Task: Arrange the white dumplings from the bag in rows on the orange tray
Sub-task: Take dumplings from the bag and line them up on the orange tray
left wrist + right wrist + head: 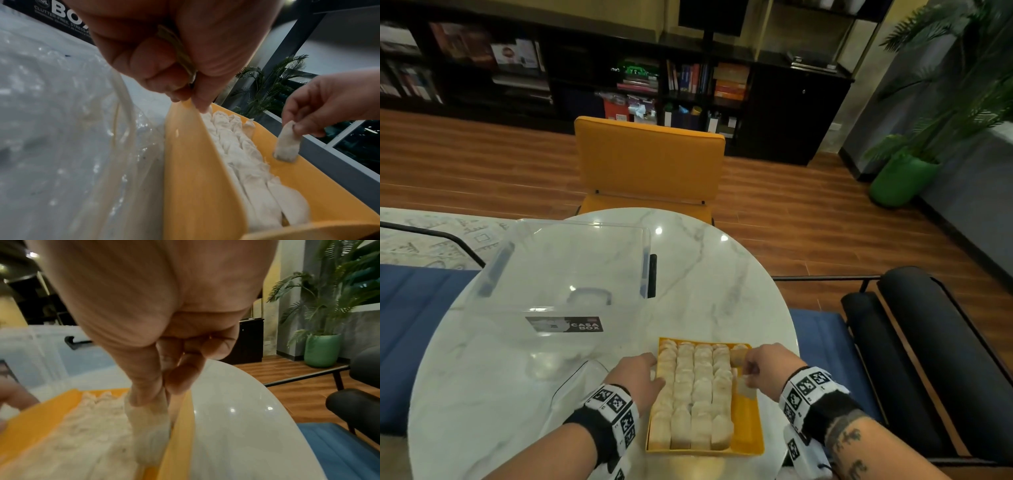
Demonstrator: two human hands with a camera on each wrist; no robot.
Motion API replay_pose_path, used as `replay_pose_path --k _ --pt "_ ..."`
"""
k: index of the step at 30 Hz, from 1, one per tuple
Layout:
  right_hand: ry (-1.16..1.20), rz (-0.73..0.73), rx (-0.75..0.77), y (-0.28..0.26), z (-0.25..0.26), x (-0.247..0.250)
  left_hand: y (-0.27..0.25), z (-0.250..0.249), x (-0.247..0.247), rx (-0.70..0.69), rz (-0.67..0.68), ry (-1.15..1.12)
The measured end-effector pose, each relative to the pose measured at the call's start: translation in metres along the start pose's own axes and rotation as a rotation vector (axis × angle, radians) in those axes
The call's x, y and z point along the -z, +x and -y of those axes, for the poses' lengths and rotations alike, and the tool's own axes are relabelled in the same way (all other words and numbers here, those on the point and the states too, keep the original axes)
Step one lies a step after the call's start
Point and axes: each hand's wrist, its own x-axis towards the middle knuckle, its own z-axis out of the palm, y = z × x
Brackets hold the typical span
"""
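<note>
The orange tray (pixel 750 431) sits at the desk's (pixel 722 274) near edge – four rows of dumplings (pixel 693 387) filled, the right column mostly bare. The right hand (pixel 767 365) pinches one dumpling (pixel 286 142), setting it upright there. The left hand (pixel 635 377) grips the tray's left rim. The bag (pixel 61 129) lies left; beyond, open marble.

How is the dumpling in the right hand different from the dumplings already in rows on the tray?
The held dumpling is pinched by the right hand and stands alone on the bare orange tray floor; the rowed dumplings lie free, packed side by side. Both are white and folded.
</note>
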Motion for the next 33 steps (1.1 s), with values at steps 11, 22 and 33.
replay_pose_path --k 11,22,33 --pt "-0.010 -0.101 -0.078 0.044 -0.003 -0.019 0.003 0.001 0.000 0.018 0.023 -0.003" --pt "0.012 -0.191 -0.088 0.050 0.002 -0.020 0.003 -0.002 0.003 0.037 0.041 0.040" --pt "0.041 -0.224 -0.088 0.044 0.008 -0.017 -0.003 -0.003 0.008 0.045 0.007 -0.072"
